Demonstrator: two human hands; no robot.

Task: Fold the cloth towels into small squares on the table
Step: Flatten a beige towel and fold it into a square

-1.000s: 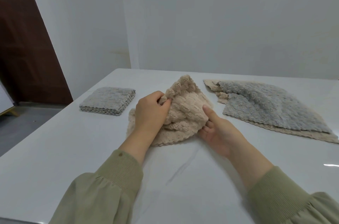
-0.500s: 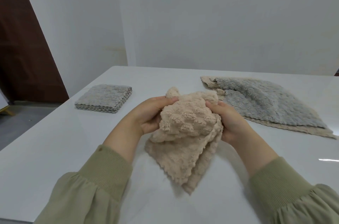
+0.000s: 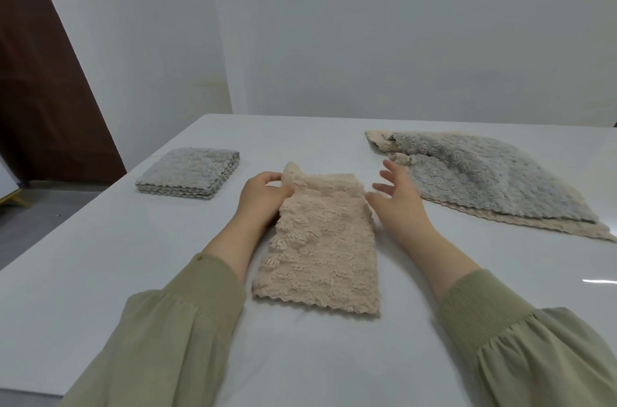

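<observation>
Dropped from mid-air and laid flat as a long strip on the table (image 3: 100, 256): the beige towel (image 3: 320, 253); pinched at its far left corner by the left hand (image 3: 263, 198), with the right hand (image 3: 397, 203) spread wide just beside the right edge; looks half folded; next, fold far end onto near end, matching edges; bare room in front; grey folded square (image 3: 190, 173) left, loose towels (image 3: 484, 179) right, both apart.

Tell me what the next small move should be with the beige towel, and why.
Probably the right hand should take the far right corner. The beige towel lies on the table as a long rectangle, not yet a square; the left hand pinches its far left corner, while the right hovers open beside the far edge. Both corners held, the far half can fold over.
</observation>
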